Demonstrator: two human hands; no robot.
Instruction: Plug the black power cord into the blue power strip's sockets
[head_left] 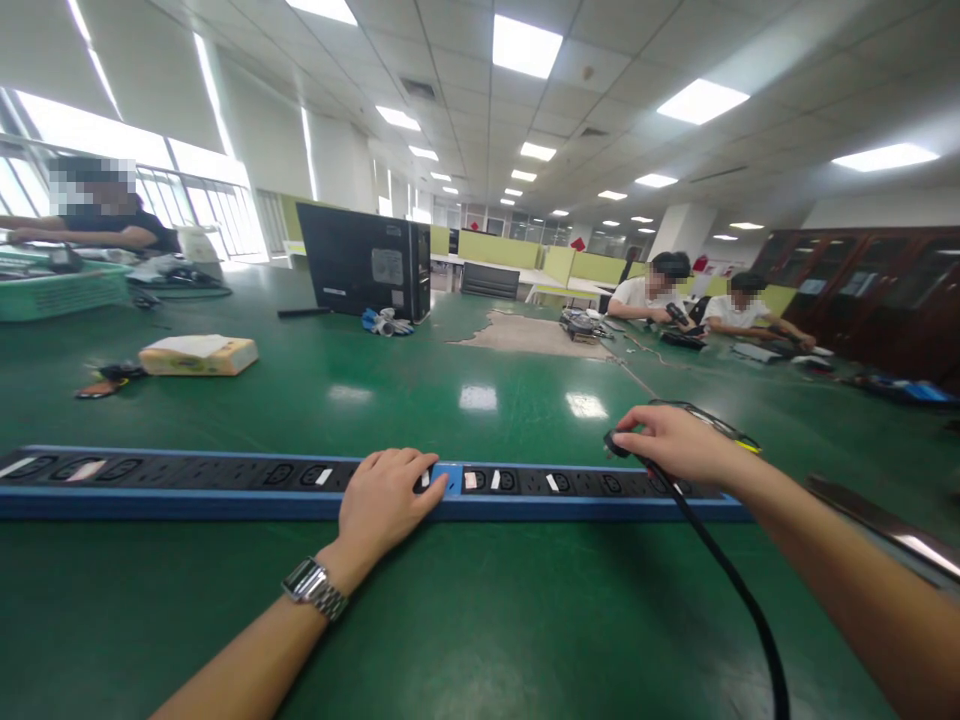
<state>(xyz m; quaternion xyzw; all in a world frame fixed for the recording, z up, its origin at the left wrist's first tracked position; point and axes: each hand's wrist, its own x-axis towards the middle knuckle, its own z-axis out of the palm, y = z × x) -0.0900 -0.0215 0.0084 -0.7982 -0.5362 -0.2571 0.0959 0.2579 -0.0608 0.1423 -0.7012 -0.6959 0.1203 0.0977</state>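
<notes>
A long power strip (pixel 405 508) with a blue frame and black sockets lies across the green table. Over its middle rests my left hand (pixel 386 500), fingers laid across to the far edge and thumb on the top beside a blue section. That hand is closed on the strip, though the fingertips are partly hidden. Above the strip's right part, my right hand (pixel 671 440) pinches a black plug (pixel 618 443), its prongs angled down and apart from the sockets. The plug's black cable (pixel 731 570) runs under the right hand and down toward the front.
A black computer case (pixel 367 262) stands behind, with gloves (pixel 388 322) beside it. At left are a tissue pack (pixel 199 355) and a green basket (pixel 71 290). Another cable bundle (pixel 709 418) lies behind my right wrist. Several people sit around the table.
</notes>
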